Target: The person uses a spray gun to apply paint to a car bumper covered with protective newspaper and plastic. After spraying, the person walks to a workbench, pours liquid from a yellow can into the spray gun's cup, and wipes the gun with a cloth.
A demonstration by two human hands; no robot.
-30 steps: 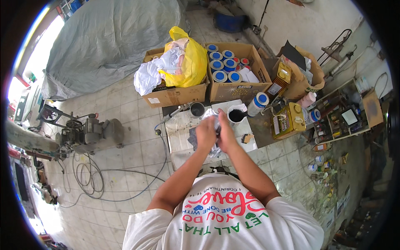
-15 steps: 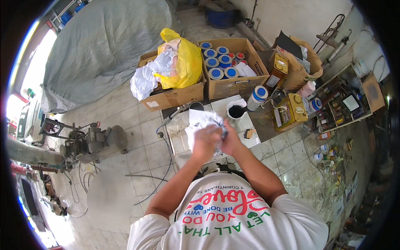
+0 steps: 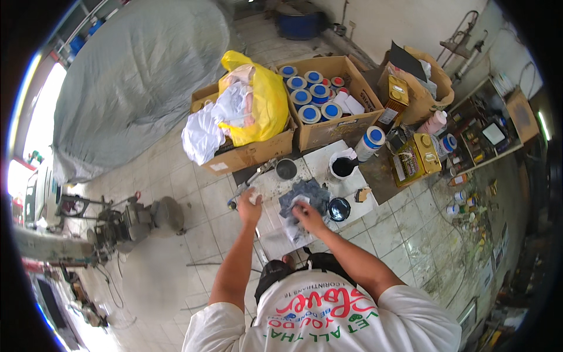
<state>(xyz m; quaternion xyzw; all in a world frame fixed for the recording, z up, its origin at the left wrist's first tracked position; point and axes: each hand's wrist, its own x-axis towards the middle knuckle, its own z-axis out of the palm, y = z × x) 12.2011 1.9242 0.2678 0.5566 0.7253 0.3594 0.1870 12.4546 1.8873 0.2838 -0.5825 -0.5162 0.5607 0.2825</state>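
My left hand [image 3: 251,206] is held beside a spray gun [image 3: 258,176], its thumb and fingers apart. To its right, my right hand [image 3: 308,218] pinches a crumpled grey-stained rag [image 3: 305,198] that lies on the white-topped work surface [image 3: 314,159]. A pale patch of cloth shows at the fingertips. Close by the rag is a round, glossy black lid or shallow dish [image 3: 339,209]. Behind it stands a pale container with black liquid [image 3: 343,166]. A grey cup [image 3: 286,169] sits next to the spray gun.
Behind the surface are a carton of blue-topped cans [image 3: 360,126] and a carton with a yellow bag [image 3: 267,100]. A blue-lidded can [image 3: 370,142] and a gold tin [image 3: 417,158] stand right. A compressor [image 3: 132,220] is on the tiled floor at left.
My hands, together on the crumpled cloth before, have moved apart. The left has gone left toward the spray gun; the right is lower on the rag. The black round piece has come into sight.
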